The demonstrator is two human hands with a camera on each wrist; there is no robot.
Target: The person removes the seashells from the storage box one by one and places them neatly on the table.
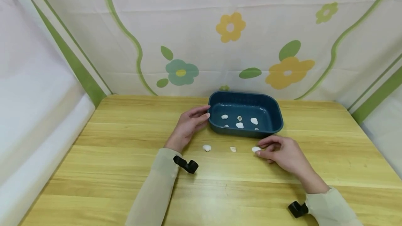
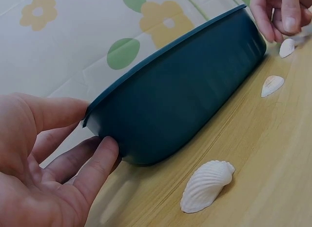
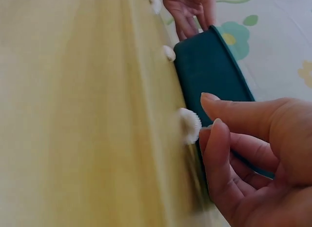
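Note:
A dark blue plastic basin (image 1: 245, 133) stands upright on the wooden table with several white shells inside. At its left end my left hand (image 1: 190, 125) holds the outside, one digit at the rim and another against the wall. Three shells lie in front of the basin: a ribbed white seashell (image 2: 208, 186) on the left, a small pale seashell (image 1: 233, 149) in the middle, and a white seashell (image 3: 189, 125) on the right. My right hand (image 1: 282, 154) has its thumb and fingertips beside that right seashell; they stand slightly apart and do not visibly pinch it.
Behind the wooden table (image 1: 125, 180) hangs a white curtain (image 1: 194, 34) with printed flowers. Another pale cloth (image 1: 37, 121) hangs along the left side. Black wrist mounts (image 1: 186, 165) sit on both sleeves.

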